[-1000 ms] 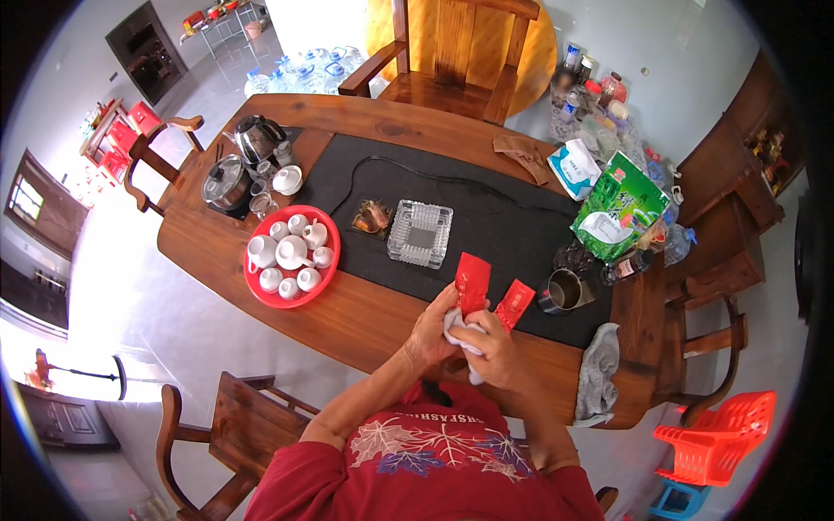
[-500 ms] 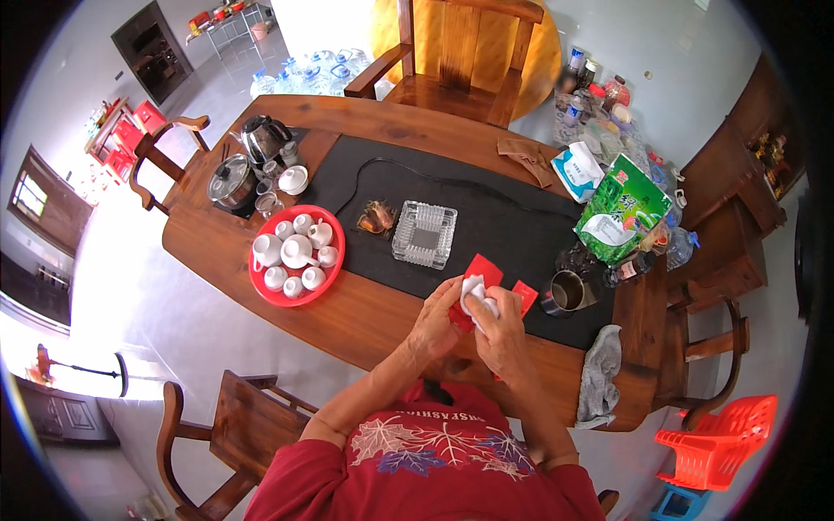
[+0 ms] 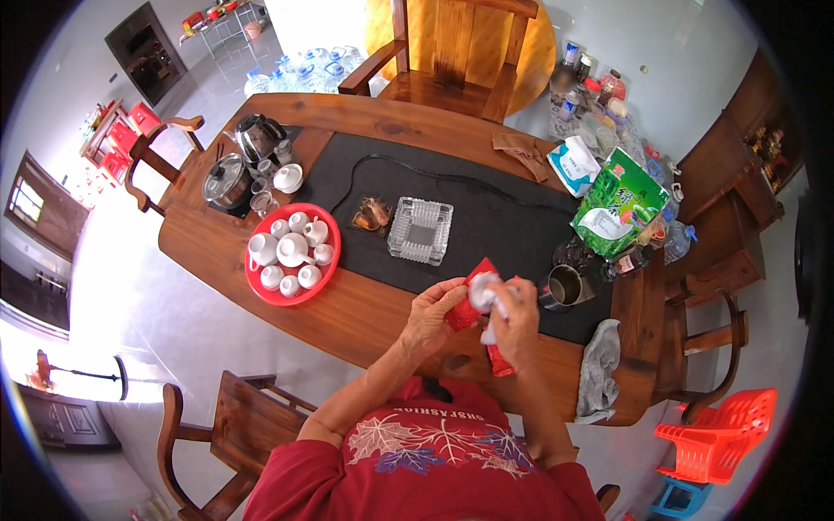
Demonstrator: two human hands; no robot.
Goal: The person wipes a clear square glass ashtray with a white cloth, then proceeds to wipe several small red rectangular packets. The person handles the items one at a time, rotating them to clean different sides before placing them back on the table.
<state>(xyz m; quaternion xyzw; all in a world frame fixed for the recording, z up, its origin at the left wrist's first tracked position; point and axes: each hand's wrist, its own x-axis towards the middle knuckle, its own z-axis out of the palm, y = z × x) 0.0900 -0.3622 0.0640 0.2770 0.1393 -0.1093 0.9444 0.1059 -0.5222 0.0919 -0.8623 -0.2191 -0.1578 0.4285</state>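
Observation:
Above the near edge of the table, my left hand (image 3: 429, 311) pinches a small flat red packet (image 3: 464, 318) between thumb and fingers. My right hand (image 3: 519, 323), a little blurred, grips a crumpled white tissue or cloth (image 3: 485, 292) that lies against the packet's upper part. A second red piece (image 3: 499, 361) hangs below the right hand's fingers; how it is held is hidden. Just beyond my hands stands a square clear glass ashtray (image 3: 420, 229). Beside it, to the left, is a small brownish heap (image 3: 372, 214) I cannot make out.
A red tray (image 3: 334, 280) of white teacups and a teapot stands at left, with a kettle (image 3: 258, 137) and a lidded pot (image 3: 228, 181) behind. On the right are a metal cup (image 3: 565, 286), a green bag (image 3: 618, 205), a tissue pack (image 3: 573, 165) and a grey towel (image 3: 599, 372).
My right hand has shifted right and slightly down, drawing the white tissue across the red packet. More of the packet shows, and a red piece now hangs under the right hand.

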